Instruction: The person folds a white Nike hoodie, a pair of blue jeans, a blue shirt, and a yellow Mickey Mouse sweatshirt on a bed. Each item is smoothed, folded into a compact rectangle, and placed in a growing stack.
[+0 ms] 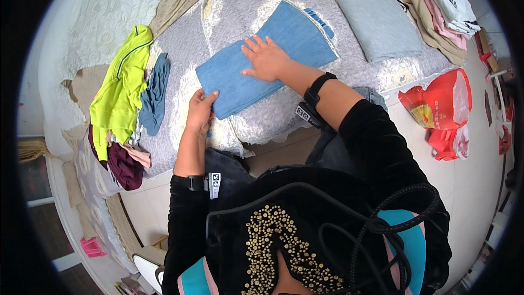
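A light-blue denim garment (245,78), folded into a long panel, lies across the quilted bedspread (184,45) before me. Its wider end, with a pale edge, points to the far right, and a bit of darker blue fabric (320,22) shows beyond it. My left hand (200,108) pinches the near left corner, thumb on top and fingers partly hidden beneath the cloth. Flat on the middle of the garment rests my right hand (266,58), fingers spread, holding nothing.
At left lie a neon-yellow top (123,90), a blue-grey cloth (155,96) and a maroon garment (125,166). A folded grey cloth (378,24) and stacked clothes (446,12) sit at right. Red bags (440,102) stand beside the bed. A black cable (364,217) hangs over my front.
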`<control>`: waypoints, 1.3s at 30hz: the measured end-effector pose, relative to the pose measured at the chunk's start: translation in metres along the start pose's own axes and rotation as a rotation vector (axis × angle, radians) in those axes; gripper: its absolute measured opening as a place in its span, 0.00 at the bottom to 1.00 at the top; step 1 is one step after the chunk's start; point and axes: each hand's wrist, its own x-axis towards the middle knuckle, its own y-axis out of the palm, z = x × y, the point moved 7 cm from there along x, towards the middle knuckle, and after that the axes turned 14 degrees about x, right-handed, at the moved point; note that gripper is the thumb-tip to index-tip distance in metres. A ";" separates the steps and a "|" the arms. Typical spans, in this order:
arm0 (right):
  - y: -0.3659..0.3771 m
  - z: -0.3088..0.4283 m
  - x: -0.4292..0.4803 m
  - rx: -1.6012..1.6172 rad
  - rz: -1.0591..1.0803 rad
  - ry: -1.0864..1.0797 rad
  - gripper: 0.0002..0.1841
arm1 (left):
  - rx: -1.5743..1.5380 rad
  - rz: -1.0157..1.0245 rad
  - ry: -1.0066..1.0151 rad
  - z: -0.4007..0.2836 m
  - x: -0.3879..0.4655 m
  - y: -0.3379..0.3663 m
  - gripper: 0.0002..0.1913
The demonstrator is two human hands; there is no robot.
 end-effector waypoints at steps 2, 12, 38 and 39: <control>0.001 0.002 0.007 0.043 0.001 0.052 0.43 | -0.013 0.053 -0.007 -0.007 -0.003 0.007 0.18; 0.011 0.027 0.025 0.209 -0.065 0.228 0.49 | -0.447 0.084 0.108 -0.028 -0.015 0.013 0.14; 0.022 0.035 -0.031 1.251 -0.452 0.206 0.44 | -0.460 0.028 0.254 -0.083 -0.038 -0.005 0.13; 0.025 0.035 -0.036 1.265 -0.457 0.251 0.44 | -0.478 0.034 0.249 -0.084 -0.037 -0.004 0.13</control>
